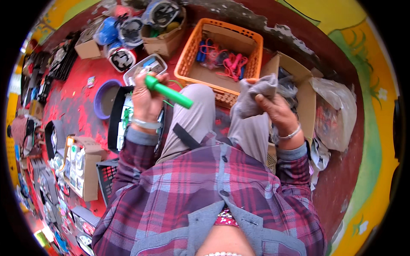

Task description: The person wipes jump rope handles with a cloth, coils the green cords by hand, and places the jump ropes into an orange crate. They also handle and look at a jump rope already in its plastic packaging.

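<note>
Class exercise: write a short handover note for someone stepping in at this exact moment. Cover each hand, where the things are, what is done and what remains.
Left hand: gripped around a green handle, raised over the left knee.
Right hand: holding a bunched grey cloth, apart from the handle.
Nearby: orange basket ahead holding skipping ropes; open cardboard box to the right.
Done: both things in hand.
Left: cloth has not met the handle yet; probably wiping.

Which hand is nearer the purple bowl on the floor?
Left. The left hand, holding a green tube, is just right of the purple bowl; the right hand, gripping a grey cloth, is far across the knees.
</note>
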